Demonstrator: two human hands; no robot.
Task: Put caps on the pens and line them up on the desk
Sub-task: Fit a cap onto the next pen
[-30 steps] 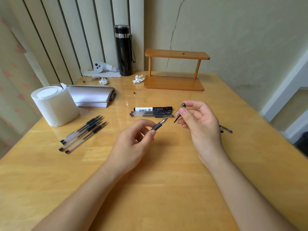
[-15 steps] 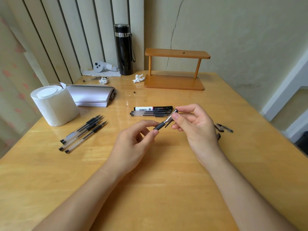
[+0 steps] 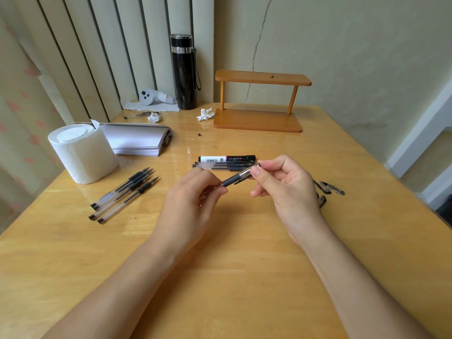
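Both hands meet above the desk (image 3: 220,277): left hand (image 3: 193,201) pinches the pen (image 3: 232,180), right hand (image 3: 286,189) grips its cap (image 3: 248,172).

A home desk corner, by the look of it: a varnished wooden surface (image 3: 244,277) against a cracked plaster wall (image 3: 342,45), vertical blinds (image 3: 97,57), a toilet-paper roll (image 3: 82,152), a black flask (image 3: 184,72), a notebook (image 3: 137,139).

Two bare forearms, no sleeves, left hand (image 3: 193,199), right hand (image 3: 286,189), short plain nails
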